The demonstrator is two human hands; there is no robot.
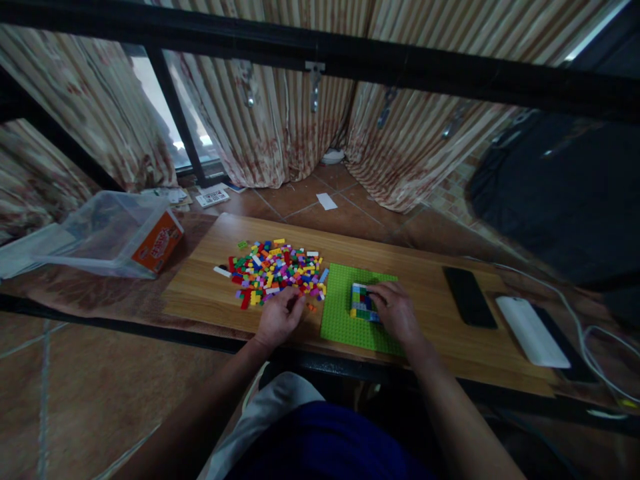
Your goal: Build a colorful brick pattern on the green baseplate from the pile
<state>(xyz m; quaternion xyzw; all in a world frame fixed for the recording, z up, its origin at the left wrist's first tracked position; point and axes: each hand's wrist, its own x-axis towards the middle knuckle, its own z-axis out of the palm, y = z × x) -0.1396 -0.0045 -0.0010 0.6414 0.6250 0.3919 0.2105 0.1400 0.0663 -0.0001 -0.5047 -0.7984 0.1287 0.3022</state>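
A low structure of toy bricks (357,300) in white, blue, green and yellow stands on a bright green studded baseplate (337,327). My right hand (395,310) reaches over its right side, with bent fingertips closed at the top and edge. Those fingers hide part of the structure. To the left lies a loose heap of multicoloured toy bricks (275,270). My left hand (281,317) is at the heap's near edge, thumb and fingers curled together; whatever is between them is too small to make out. A few small orange bricks (311,307) lie beside it.
The wooden board (200,293) also carries a black phone (469,297) on the right. Beyond it are a white device (533,331) and a white cable (583,327). A clear plastic bin (110,230) with an orange label stands left. A dark metal bar (320,50) crosses above.
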